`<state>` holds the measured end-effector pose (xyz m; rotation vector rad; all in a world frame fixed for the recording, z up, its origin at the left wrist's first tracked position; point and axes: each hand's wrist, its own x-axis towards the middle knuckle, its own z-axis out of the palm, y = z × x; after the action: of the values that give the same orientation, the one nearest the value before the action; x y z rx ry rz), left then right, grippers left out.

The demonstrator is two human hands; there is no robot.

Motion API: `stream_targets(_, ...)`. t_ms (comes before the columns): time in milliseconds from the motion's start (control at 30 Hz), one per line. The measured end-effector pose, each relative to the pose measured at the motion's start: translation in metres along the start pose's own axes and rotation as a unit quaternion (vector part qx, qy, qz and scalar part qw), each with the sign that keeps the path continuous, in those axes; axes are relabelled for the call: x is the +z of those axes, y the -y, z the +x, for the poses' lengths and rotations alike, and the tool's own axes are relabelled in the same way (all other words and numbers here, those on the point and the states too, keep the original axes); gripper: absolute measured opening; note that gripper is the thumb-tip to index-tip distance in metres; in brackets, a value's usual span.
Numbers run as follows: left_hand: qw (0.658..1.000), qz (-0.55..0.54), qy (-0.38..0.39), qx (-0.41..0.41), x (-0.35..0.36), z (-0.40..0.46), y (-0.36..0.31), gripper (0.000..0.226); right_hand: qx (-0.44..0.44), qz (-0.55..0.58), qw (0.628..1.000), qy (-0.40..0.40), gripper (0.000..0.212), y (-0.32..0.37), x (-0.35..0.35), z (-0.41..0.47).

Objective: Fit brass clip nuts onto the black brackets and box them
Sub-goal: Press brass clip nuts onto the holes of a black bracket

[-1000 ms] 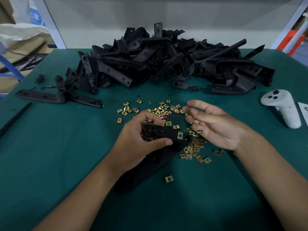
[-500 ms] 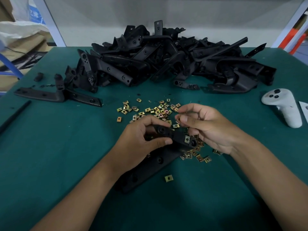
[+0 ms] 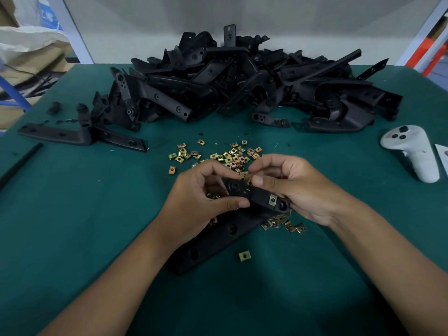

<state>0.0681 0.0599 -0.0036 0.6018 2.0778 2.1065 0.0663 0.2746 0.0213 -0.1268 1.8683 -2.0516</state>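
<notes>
Black bracket gripped in our left hand; our right hand pinches a brass clip nut at its far edge.

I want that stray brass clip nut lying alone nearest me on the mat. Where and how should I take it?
Pinch the lone clip nut by two opposite edges, coming straight down from above. It lies flat on the green mat, apart from the bracket, so a fingertip grip probably fits.
</notes>
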Motion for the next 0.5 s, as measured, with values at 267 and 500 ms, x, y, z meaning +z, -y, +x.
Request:
stream_targets(267,1.0,0.011,0.004,0.002,-0.0012,0.0006,0.0012,0.04,-0.012,0.032,0.999,-0.016,0.022,0.0044,0.0027,-0.0012)
stream_targets(500,1.0,0.011,0.009,0.011,-0.0016,0.0001,0.0023,0.038,-0.008,0.034,0.999,-0.011,0.015,0.0025,0.0063,-0.0018)
